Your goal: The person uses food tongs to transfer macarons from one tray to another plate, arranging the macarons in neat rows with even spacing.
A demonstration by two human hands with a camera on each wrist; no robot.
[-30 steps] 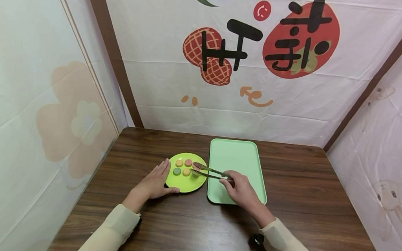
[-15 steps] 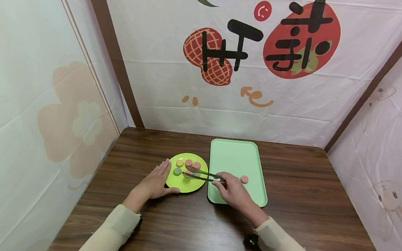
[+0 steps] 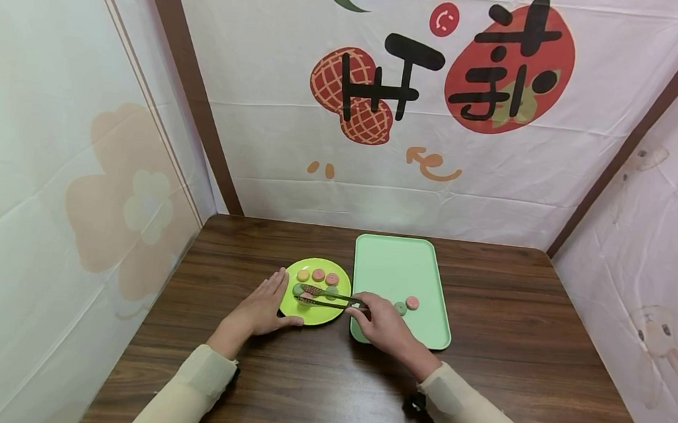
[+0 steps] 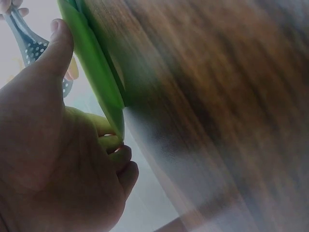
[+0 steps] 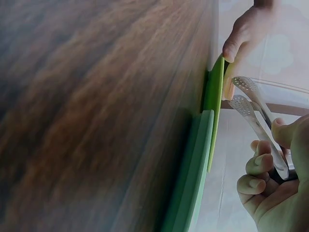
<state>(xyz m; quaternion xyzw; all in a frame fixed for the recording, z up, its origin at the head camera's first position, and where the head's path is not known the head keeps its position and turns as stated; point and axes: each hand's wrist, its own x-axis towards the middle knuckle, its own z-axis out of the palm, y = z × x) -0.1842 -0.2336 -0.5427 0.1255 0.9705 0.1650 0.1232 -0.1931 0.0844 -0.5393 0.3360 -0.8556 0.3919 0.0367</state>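
Note:
My left hand [image 3: 260, 303] rests at the left rim of the yellow-green plate [image 3: 319, 316], fingers straight along it and thumb on its near edge. Metal tongs [image 3: 332, 297] with perforated tips are held in my right hand [image 3: 386, 323], above the green tray. Their tips reach over the plate, on either side of a pink macaron [image 3: 306, 296]; whether they pinch it I cannot tell. Around it on the plate lie a yellow macaron [image 3: 303, 274], two other pink ones and two green ones. In the right wrist view, my curled fingers and thumb grip the tongs [image 5: 256, 113].
A light green tray [image 3: 397, 259] stands against the plate's right side. On it, beside my right hand, lie a pink macaron [image 3: 412, 302] and a green macaron [image 3: 400, 308]. The wooden table [image 3: 300, 394] backs onto a printed cloth wall [image 3: 280, 200].
My right hand and the tongs have moved left over the plate, with a pink macaron now between the tips. This uncovers the two macarons on the tray. The left hand has stayed put.

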